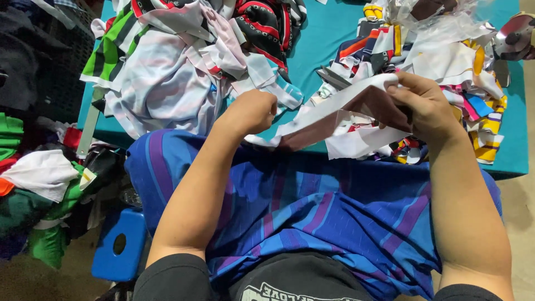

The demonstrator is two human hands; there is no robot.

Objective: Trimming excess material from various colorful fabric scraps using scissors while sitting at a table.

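Both grips are closed on the white fabric strip point(334, 111), left hand point(252, 111) fisted, right hand point(426, 106) pinching, stretched above the teal desk point(323, 39) edge, with heaps of striped fabric pieces point(173, 61) seemingly unsorted, so plenty remains.

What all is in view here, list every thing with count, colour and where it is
white fabric strip: one, white with a brownish underside, stretched between both hands over the table edge
blue striped cloth: one, blue and purple, draped over the lap
left fabric heap: one pile, white, green, pink, black and red, table's left
right fabric heap: one pile, white, yellow, navy and orange, table's right
table: one, teal
floor scraps: one pile, green, white, orange, far left
stool: one, blue, lower left
left hand: fist closed on the strip's left end
right hand: pinching the strip's right end
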